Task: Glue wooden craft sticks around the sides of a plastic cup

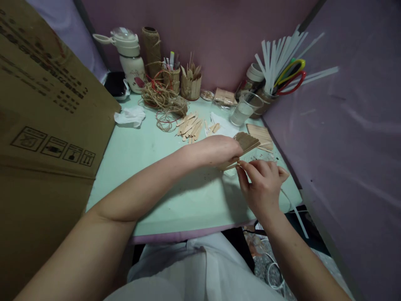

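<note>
My left hand (219, 150) is closed around a small panel of glued wooden sticks (247, 141), held just above the pale green table (175, 196) at its right side. My right hand (261, 182) sits right below it, fingers pinched on the end of a thin wooden stick (232, 166) that juts from under the panel. A loose pile of ice-cream sticks (189, 125) lies farther back in the middle.
A cardboard box (46, 125) stands at the left edge. At the back: a white flask (130, 58), a twine spool (152, 48), tangled twine (163, 100), a plastic cup (246, 108), a jar with scissors (290, 75) and white strips, and a crumpled tissue (130, 116).
</note>
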A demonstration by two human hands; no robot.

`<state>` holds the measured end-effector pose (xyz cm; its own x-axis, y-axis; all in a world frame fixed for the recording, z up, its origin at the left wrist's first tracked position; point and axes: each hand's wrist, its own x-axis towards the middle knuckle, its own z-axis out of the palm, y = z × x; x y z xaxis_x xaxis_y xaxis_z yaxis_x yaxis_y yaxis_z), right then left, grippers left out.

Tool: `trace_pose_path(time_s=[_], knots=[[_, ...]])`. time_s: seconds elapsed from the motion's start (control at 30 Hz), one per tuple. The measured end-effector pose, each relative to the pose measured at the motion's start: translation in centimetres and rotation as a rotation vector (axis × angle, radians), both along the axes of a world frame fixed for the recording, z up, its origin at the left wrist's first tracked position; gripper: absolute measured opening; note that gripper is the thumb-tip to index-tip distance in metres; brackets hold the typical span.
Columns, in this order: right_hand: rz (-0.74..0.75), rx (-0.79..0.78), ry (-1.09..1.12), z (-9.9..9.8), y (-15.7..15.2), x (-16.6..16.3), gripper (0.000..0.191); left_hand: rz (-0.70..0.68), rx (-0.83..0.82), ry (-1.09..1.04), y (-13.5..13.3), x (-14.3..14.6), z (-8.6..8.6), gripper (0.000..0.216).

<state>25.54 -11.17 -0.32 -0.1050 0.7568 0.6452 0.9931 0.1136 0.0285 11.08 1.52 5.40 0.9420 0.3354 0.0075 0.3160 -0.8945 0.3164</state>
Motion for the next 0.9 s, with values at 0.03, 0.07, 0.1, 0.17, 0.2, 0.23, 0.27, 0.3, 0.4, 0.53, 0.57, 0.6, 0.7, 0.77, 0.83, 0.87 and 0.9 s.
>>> trace_pose_path(time_s=[0.03,0.07,0.1,0.17,0.2,0.23,0.27,0.3,0.4,0.53,0.57,0.6,0.7,0.77,0.83,0.87,0.9], knots=[[0.011,-0.015,0.032,-0.1,0.0,0.1,0.007,-0.002,-0.001,-0.004,0.0,0.0,0.0,0.020],[0.020,-0.029,0.064,-0.2,0.0,0.1,0.007,-0.005,-0.003,-0.005,0.0,0.0,-0.1,0.020],[0.025,-0.039,0.094,-0.2,0.1,0.1,0.007,-0.009,-0.006,-0.005,0.0,0.0,-0.1,0.020],[0.029,-0.051,0.140,-0.3,0.1,0.1,0.007,-0.005,-0.007,-0.005,0.0,0.0,0.0,0.020],[0.028,-0.054,0.154,-0.2,0.1,0.1,0.008,0.000,-0.006,-0.003,-0.1,0.0,0.0,0.019],[0.026,-0.054,0.164,-0.2,0.1,0.0,0.008,0.005,-0.005,0.002,-0.1,0.0,0.0,0.019],[0.027,-0.054,0.173,-0.1,0.1,0.0,0.008,0.008,-0.006,0.006,-0.2,0.0,0.1,0.019],[0.030,-0.054,0.183,-0.1,0.1,-0.1,0.008,0.010,-0.009,0.011,-0.2,0.0,0.1,0.018],[0.057,-0.062,0.238,0.2,0.3,0.0,0.009,0.003,-0.015,0.018,-0.2,0.0,0.2,0.019],[0.078,-0.078,0.304,0.4,0.8,0.7,0.013,-0.013,-0.012,0.016,0.0,0.1,0.0,0.021],[0.072,-0.074,0.305,0.4,0.9,0.9,0.014,-0.013,-0.013,0.019,0.1,0.1,0.0,0.021],[0.066,-0.069,0.304,0.4,1.1,1.0,0.015,-0.011,-0.014,0.022,0.1,0.2,-0.1,0.021],[0.065,-0.061,0.309,0.3,1.4,1.4,0.017,-0.004,-0.005,0.029,0.1,0.2,-0.1,0.022],[0.078,-0.063,0.327,0.3,1.6,1.6,0.019,0.001,-0.001,0.036,0.0,0.2,0.0,0.022],[0.091,-0.074,0.347,0.2,1.8,1.7,0.019,0.008,-0.003,0.046,0.0,0.2,0.1,0.022],[0.098,-0.085,0.357,0.1,1.8,1.8,0.019,0.011,-0.005,0.051,-0.1,0.2,0.2,0.021],[0.106,-0.097,0.366,0.1,1.9,1.9,0.019,0.014,-0.006,0.053,-0.1,0.2,0.2,0.021]])
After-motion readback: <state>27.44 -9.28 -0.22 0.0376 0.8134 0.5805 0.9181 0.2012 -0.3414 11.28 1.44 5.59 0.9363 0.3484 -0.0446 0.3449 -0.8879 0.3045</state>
